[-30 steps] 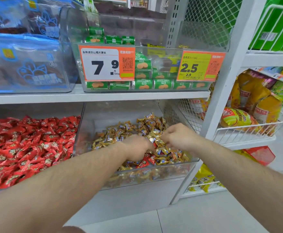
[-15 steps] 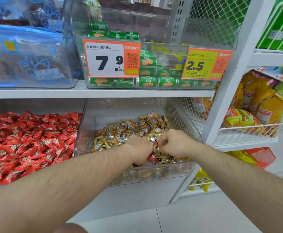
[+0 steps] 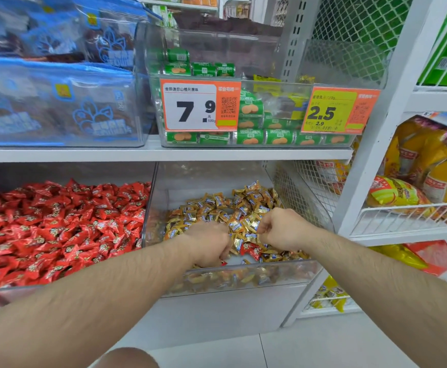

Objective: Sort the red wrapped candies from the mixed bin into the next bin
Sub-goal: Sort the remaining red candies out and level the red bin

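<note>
A white store shelf carried four clear bins in two rows. On the lower row, the left bin was heaped with red wrapped candies, too many to count, and the mixed bin just beside it on the right held mostly gold wrapped candies with a few red ones showing near its front wall, between the two hands. On the upper row, a bin of blue bags stood at left; their print was too blurred to read. Beside it, a bin of green rolls bore two orange price tags: one read "7.9" with "500g" and a QR code, the other read "2.5" above a smaller "2.9". To the right, a white wire basket held yellow and orange snack bags whose lettering could not be made out.

Both bare forearms reached forward into the mixed bin. The left hand lay knuckles-up on the pile with its fingers curled under, and a scrap of red wrapper showed at its lower edge; whether it gripped that candy could not be told. The right hand hung just beside it, knuckles up, with its fingers curled down among the gold candies; what, if anything, they pinched was hidden.
</note>
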A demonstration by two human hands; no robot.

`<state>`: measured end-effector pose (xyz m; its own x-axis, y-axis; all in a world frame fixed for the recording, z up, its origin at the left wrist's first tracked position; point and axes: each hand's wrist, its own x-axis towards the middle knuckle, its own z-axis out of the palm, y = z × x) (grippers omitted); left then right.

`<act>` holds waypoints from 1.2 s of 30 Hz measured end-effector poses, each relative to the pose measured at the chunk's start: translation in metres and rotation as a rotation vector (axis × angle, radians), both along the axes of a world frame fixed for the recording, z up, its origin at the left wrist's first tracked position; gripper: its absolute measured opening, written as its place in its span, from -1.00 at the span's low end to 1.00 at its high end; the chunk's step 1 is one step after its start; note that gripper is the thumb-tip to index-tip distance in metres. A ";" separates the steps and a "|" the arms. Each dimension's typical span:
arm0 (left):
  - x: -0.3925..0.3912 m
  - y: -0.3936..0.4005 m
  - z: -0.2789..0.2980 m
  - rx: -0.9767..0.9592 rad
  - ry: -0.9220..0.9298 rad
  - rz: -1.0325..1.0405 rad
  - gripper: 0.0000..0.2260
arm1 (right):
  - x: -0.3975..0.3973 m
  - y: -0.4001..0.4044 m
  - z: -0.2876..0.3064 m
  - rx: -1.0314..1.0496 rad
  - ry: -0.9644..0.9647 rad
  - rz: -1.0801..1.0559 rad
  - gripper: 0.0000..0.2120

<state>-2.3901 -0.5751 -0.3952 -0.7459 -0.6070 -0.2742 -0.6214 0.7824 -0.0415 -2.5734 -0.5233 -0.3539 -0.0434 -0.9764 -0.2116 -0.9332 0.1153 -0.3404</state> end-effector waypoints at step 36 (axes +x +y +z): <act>-0.017 0.001 0.036 0.215 -0.069 -0.090 -0.77 | -0.017 0.013 0.015 -0.129 -0.582 -0.194 -0.81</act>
